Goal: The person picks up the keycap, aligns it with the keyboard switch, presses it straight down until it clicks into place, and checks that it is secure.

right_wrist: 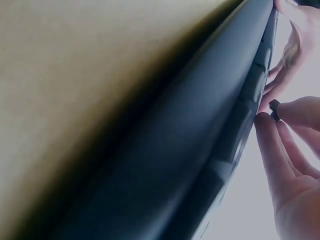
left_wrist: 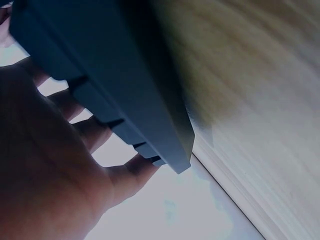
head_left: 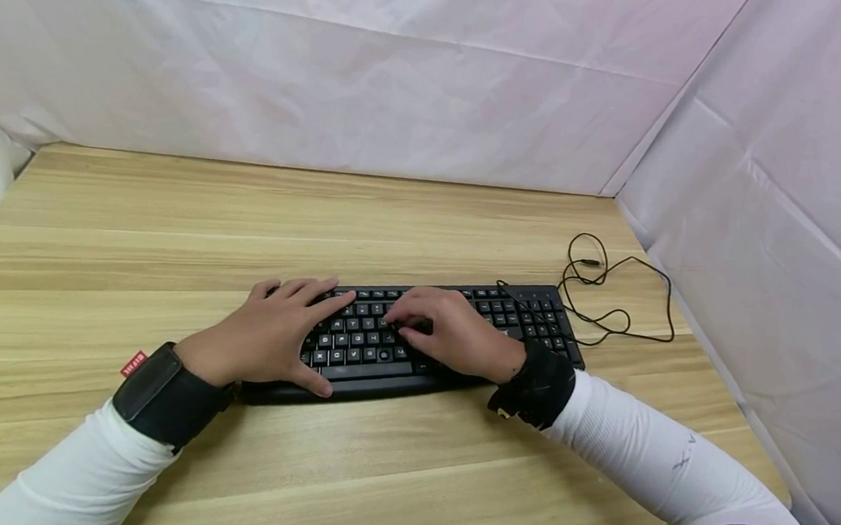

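A black keyboard (head_left: 366, 371) lies on the wooden table. My left hand (head_left: 268, 336) rests across its left end with the fingers spread, thumb toward the front edge. In the left wrist view, those fingers (left_wrist: 132, 175) reach along the keys beside the keyboard's dark side. My right hand (head_left: 457, 331) is over the middle keys and pinches a small black keycap (right_wrist: 274, 108) between thumb and fingertips. In the bottom letter row, a round dark socket (head_left: 384, 355) shows where a key has no cap. The right hand hides several keys behind it.
A thin black cable (head_left: 629, 331) lies in loops on the table to the right of the keyboard, its plug (head_left: 591, 263) near the top loop. White cloth walls (head_left: 407, 76) stand behind the table (head_left: 377, 477) and along its right side.
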Action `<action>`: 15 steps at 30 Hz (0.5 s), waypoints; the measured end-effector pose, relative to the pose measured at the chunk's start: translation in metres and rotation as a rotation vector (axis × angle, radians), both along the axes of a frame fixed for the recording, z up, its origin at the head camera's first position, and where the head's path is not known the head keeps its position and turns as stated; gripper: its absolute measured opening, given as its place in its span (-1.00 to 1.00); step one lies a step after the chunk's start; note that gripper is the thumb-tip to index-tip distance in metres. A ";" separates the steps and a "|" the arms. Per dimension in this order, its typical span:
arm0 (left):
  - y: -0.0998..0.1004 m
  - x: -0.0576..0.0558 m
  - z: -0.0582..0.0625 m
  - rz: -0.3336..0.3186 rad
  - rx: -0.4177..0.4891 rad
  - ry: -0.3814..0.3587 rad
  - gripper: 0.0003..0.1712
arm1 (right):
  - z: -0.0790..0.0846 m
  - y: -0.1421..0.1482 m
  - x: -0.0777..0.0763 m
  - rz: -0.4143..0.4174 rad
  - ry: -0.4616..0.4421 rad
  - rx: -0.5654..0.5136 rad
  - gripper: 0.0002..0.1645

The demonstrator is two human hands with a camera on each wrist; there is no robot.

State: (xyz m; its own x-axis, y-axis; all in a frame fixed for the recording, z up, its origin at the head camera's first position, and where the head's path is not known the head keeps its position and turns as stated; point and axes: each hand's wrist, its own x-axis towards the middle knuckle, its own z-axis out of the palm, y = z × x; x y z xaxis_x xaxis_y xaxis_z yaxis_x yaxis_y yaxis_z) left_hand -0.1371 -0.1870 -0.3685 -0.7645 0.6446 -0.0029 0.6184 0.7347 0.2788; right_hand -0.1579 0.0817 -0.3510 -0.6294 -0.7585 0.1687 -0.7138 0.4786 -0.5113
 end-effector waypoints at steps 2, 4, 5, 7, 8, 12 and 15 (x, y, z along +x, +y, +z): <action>0.000 0.000 0.000 0.000 0.000 0.001 0.38 | 0.000 0.000 0.000 -0.005 0.006 0.012 -0.72; 0.000 0.000 0.000 -0.003 0.002 0.005 0.38 | -0.001 0.001 0.000 -0.006 0.017 0.035 -0.73; 0.000 0.000 0.000 -0.004 0.003 0.007 0.37 | -0.001 0.001 0.000 -0.006 0.023 0.048 -0.73; 0.000 0.001 0.000 -0.008 0.005 0.011 0.37 | -0.002 0.002 -0.001 -0.008 0.043 0.076 -0.73; 0.000 0.001 0.000 -0.009 0.005 0.013 0.37 | -0.002 0.002 -0.001 -0.008 0.050 0.086 -0.74; 0.000 0.000 0.000 -0.011 0.004 0.012 0.37 | -0.003 0.002 -0.001 -0.010 0.074 0.114 -0.75; 0.001 0.000 0.000 -0.009 0.004 0.011 0.37 | -0.003 0.002 -0.002 -0.007 0.085 0.117 -0.76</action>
